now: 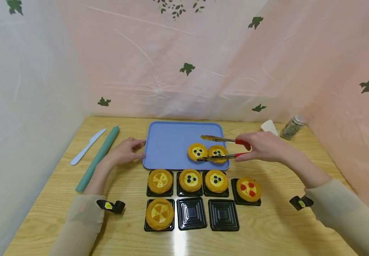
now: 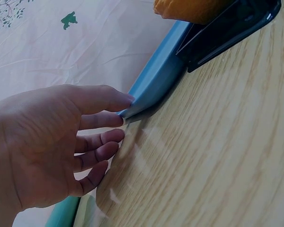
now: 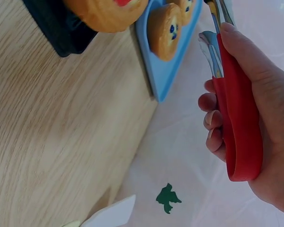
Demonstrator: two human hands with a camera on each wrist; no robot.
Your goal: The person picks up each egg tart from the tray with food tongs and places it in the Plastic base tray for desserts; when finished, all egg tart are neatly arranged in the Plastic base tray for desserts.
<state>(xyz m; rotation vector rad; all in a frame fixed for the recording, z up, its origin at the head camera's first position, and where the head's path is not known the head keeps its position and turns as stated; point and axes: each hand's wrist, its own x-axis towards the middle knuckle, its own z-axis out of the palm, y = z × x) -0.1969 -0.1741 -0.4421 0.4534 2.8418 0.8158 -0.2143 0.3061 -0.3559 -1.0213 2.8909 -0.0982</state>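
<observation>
My right hand (image 1: 262,146) grips the red handles of metal tongs (image 3: 239,113). The tongs' arms are spread apart over the right part of a blue tray (image 1: 168,142). One arm overlaps two blueberry tarts, a left one (image 1: 198,149) and a right one (image 1: 219,151), side by side on the tray. At the tray's left edge, my left hand (image 1: 127,151) touches the rim with thumb and index fingertips, its other fingers loosely extended in the left wrist view.
Before the tray, black square holders carry orange-topped tarts (image 1: 160,180), blueberry tarts (image 1: 190,180) and a red-topped tart (image 1: 248,189). Two holders (image 1: 191,213) are bare. A green rolling pin (image 1: 98,160) and pale knife (image 1: 88,146) lie left; a shaker jar (image 1: 293,127) and white utensil (image 1: 269,127) are right.
</observation>
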